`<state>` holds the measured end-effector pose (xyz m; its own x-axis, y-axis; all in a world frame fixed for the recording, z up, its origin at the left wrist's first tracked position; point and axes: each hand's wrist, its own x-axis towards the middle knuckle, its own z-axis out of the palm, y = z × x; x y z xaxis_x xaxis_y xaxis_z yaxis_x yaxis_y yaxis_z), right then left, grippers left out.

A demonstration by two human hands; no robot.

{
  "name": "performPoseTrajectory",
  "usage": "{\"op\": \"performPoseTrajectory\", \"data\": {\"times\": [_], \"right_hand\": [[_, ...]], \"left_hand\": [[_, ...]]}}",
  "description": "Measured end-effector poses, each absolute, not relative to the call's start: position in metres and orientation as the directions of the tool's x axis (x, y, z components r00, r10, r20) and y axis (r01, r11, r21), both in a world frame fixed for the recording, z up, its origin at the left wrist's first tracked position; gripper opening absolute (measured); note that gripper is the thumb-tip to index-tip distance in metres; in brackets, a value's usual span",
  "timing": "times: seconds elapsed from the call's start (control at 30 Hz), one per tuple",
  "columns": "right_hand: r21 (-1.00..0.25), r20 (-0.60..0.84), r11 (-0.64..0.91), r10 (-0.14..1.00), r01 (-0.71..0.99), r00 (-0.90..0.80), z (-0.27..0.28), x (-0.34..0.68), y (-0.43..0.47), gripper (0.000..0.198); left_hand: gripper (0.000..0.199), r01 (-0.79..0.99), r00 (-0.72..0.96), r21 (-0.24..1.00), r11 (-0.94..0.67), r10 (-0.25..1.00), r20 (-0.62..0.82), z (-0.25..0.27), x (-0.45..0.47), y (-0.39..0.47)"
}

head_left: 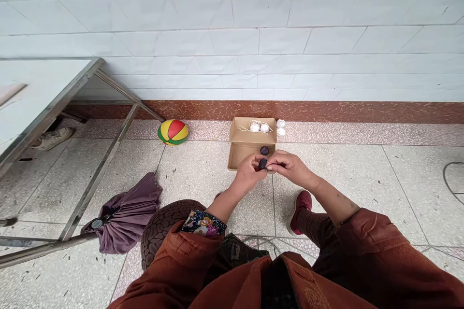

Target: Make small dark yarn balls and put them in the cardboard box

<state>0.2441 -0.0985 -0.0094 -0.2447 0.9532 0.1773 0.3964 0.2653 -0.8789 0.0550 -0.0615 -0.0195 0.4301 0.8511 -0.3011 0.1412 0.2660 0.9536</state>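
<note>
My left hand is closed around a small dark ball of yarn, held above the front edge of an open cardboard box. The fingertips of my right hand are pinched together against the right side of this ball; any loose strand between them is too small to see. Just beyond my hands, a second dark yarn ball lies in the box. Two white yarn balls with loose strands rest in the raised lid. Two more white balls are on the floor right of it.
A yellow, red and green ball lies near the wall. At left stands a metal-framed table, with a folded purple umbrella by its lower bar and a person's shoe beneath. A cable lies at far right.
</note>
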Motion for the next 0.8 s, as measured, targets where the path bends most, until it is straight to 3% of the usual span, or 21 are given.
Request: {"op": "performPoseTrajectory", "data": {"times": [0.17,0.33,0.47,0.6,0.7,0.8], "right_hand": [[-0.925,0.133,0.144,0.99,0.351,-0.056,-0.022,0.242,-0.087,0.02],[-0.906,0.053,0.072,0.997,0.417,-0.058,-0.034,0.24,-0.09,0.019],[-0.863,0.094,0.161,0.982,0.479,-0.162,-0.026,0.24,-0.1,0.02],[-0.883,0.109,0.217,0.957,0.415,-0.269,-0.011,0.24,-0.105,0.016],[-0.9,0.129,0.24,0.944,0.365,-0.303,-0.007,0.239,-0.102,0.018],[-0.908,0.159,0.231,0.962,0.35,-0.223,-0.011,0.24,-0.094,0.02]], "left_hand": [[0.076,-0.03,0.595,0.939,0.342,0.761,-0.259,-0.004,0.054,-0.066],[0.052,-0.143,0.588,0.888,0.438,0.759,-0.28,-0.002,0.052,-0.063],[0.047,-0.105,0.452,0.922,0.372,0.844,-0.289,-0.014,0.052,-0.057],[0.052,0.001,0.329,0.963,0.269,0.909,-0.254,-0.025,0.054,-0.053],[0.07,0.061,0.419,0.974,0.218,0.88,-0.223,-0.027,0.056,-0.056],[0.083,0.047,0.566,0.976,0.215,0.799,-0.203,-0.023,0.057,-0.062]]}}
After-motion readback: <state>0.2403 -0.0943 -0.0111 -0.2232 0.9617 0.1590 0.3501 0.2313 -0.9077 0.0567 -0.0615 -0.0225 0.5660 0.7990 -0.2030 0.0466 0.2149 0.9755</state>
